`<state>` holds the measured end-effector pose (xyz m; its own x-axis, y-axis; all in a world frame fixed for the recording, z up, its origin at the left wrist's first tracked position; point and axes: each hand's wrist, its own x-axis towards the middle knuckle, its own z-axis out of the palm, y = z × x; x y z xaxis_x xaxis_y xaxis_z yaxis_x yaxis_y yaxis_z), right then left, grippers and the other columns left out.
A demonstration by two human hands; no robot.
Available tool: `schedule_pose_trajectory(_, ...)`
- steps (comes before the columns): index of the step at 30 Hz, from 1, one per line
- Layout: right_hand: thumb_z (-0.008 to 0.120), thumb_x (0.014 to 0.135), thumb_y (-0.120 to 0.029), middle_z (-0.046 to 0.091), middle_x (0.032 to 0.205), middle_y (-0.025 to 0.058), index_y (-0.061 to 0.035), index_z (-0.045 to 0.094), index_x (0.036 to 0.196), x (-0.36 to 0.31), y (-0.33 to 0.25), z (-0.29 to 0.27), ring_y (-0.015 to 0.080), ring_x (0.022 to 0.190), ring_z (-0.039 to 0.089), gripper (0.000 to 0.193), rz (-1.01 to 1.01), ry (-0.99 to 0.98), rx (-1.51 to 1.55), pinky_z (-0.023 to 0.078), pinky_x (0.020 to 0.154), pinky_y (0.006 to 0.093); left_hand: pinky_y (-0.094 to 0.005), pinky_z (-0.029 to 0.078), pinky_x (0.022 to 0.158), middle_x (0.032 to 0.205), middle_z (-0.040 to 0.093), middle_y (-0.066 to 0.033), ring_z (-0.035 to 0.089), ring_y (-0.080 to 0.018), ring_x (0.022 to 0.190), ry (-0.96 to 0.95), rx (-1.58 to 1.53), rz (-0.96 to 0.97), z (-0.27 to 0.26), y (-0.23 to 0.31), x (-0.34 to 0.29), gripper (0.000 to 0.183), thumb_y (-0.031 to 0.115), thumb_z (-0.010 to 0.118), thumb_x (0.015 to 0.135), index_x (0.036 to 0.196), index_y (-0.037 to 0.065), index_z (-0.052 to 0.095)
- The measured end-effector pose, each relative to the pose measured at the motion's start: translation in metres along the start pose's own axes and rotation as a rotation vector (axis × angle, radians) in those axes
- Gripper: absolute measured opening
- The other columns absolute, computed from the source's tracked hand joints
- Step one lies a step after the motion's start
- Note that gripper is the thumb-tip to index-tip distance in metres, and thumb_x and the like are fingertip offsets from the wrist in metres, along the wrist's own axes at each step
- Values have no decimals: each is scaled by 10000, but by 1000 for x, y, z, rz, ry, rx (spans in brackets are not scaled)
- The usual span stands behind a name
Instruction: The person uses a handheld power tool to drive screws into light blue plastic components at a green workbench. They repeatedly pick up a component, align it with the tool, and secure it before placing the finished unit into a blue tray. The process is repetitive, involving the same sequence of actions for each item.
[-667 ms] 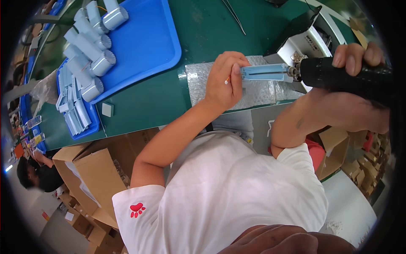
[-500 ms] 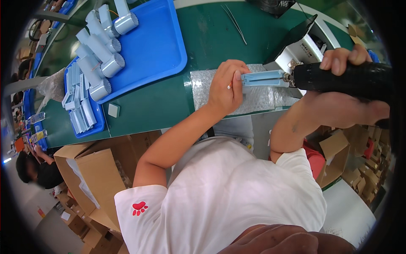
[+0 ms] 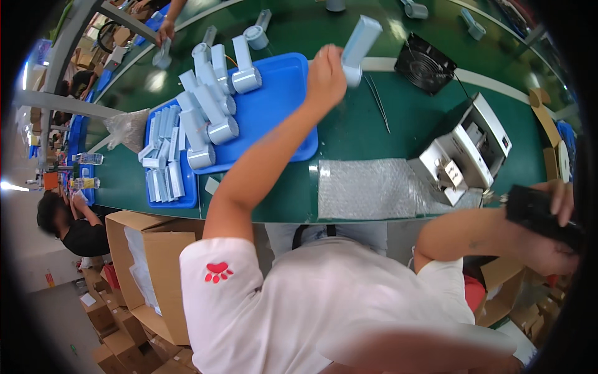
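My left hand [image 3: 327, 78] is stretched out to the far side of the bench, its fingers closed at the edge of a light-blue plastic housing [image 3: 362, 41] with a flat handle and a round head. At the right edge my right hand [image 3: 548, 249] grips a black electric screwdriver [image 3: 537, 210]. The tool's tip points left, close to a white-and-grey box-shaped device [image 3: 453, 171]. A sheet of bubble wrap [image 3: 361, 190] lies between my arms. Several similar housings [image 3: 212, 103] stand in a blue tray [image 3: 274, 81] on the left.
A smaller blue tray [image 3: 190, 198] holds light-blue strips. Tweezers [image 3: 377, 103] and a black fan [image 3: 426, 62] are at the back. More housings [image 3: 473, 25] sit on the far green surface. Another person's hand [image 3: 166, 30] reaches in at the far left. A cardboard box [image 3: 168, 268] stands below the bench.
My left hand has moved from the bubble wrap to the far side with a light-blue housing. My right hand has drawn the screwdriver away, down and to the right. The view has shifted.
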<state>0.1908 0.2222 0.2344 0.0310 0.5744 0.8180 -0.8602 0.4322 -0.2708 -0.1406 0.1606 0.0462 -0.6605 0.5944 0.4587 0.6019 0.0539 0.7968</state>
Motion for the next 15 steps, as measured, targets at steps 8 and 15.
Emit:
schedule_pose_trajectory(8,559,875,-819,503,957,169,99,452,1077,-56,42,3,198,708,600,946,412,51,-71,543,565,300,-477,412,1115,1363,607,-264,544,-418,1315,-84,199,-256,32,-88,182,724,592,577,943,1365,5,574)
schedule_pose_trajectory(15,556,902,-780,496,983,163,104,465,1090,-50,38,-5,206,695,592,908,390,104,-94,533,560,325,-614,252,1188,1547,436,-269,361,-501,1453,-150,1298,-346,-41,-138,189,895,498,699,888,1555,16,348)
